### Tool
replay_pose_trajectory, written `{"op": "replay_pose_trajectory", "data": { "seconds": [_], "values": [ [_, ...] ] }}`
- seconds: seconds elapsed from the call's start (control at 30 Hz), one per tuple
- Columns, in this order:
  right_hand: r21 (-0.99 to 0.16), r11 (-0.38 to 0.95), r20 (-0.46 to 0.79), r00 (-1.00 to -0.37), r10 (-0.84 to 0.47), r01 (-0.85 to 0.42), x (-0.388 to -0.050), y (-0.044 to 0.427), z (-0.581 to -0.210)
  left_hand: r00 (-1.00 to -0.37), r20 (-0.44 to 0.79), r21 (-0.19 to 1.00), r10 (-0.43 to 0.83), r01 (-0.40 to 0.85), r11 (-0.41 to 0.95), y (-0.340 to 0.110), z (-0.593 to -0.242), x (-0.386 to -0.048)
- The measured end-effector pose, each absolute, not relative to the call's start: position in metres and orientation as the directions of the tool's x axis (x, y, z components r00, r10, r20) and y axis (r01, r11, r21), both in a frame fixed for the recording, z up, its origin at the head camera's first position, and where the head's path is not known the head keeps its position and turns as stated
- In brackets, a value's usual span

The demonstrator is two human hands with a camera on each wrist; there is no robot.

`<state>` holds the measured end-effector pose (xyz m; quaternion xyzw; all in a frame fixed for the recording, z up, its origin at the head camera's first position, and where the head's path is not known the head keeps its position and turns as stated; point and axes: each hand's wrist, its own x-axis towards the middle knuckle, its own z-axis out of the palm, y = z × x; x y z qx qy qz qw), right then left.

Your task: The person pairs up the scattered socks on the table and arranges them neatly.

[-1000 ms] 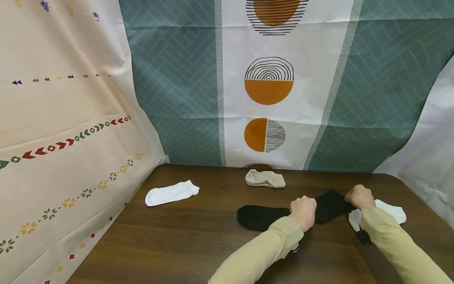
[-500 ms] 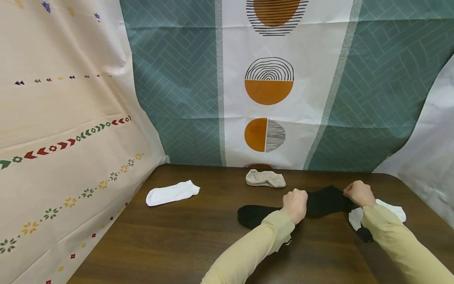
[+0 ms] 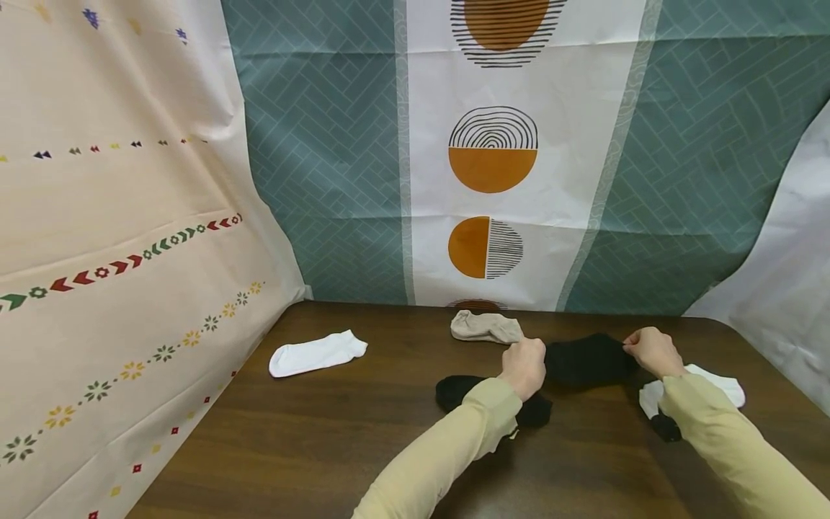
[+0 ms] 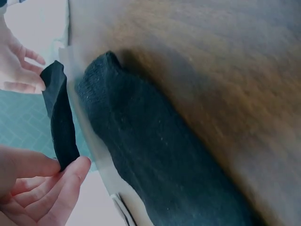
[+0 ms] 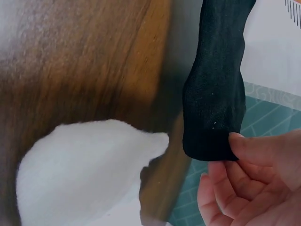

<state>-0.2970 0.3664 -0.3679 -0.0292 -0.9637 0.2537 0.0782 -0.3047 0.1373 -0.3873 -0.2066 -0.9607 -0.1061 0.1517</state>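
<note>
Black sock [image 3: 586, 360], one, stretched above table [image 3: 279, 440]; presumably light, soft, limp, hard to damage, low slip, best pinched at both ends; left hand [image 3: 524, 366] pinching one end, right hand [image 3: 656, 352] the other, hands apart; second black sock [image 3: 454, 391], on table, partly behind left sleeve [image 3: 447, 450]

No text, label, brand or number can be read in any view. The sign-like marks are pattern: red and green arrowheads [image 3: 79, 278] on the cream cloth [image 3: 130, 216] at frame left, and part-striped circles [image 3: 493, 171] on the hanging [image 3: 428, 180] at upper centre.
</note>
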Motion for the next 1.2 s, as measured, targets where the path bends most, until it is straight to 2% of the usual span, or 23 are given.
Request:
{"op": "replay_pose_trajectory", "data": {
  "seconds": [0.27, 0.6, 1.2],
  "values": [
    [-0.495, 0.868, 0.160, -0.986, 0.052, -0.034, -0.296, 0.361, -0.366, -0.872, 0.314, 0.201, 0.375, 0.447, 0.872, 0.124, -0.385, -0.310],
    [-0.495, 0.864, 0.199, -0.980, 0.013, -0.089, -0.293, 0.352, -0.370, -0.875, 0.316, 0.216, 0.367, 0.443, 0.870, 0.109, -0.382, -0.312],
    [-0.576, 0.814, 0.145, -0.989, 0.018, -0.070, -0.286, 0.334, -0.369, -0.865, 0.343, 0.264, 0.366, 0.462, 0.847, 0.081, -0.386, -0.319]
  ]
}}
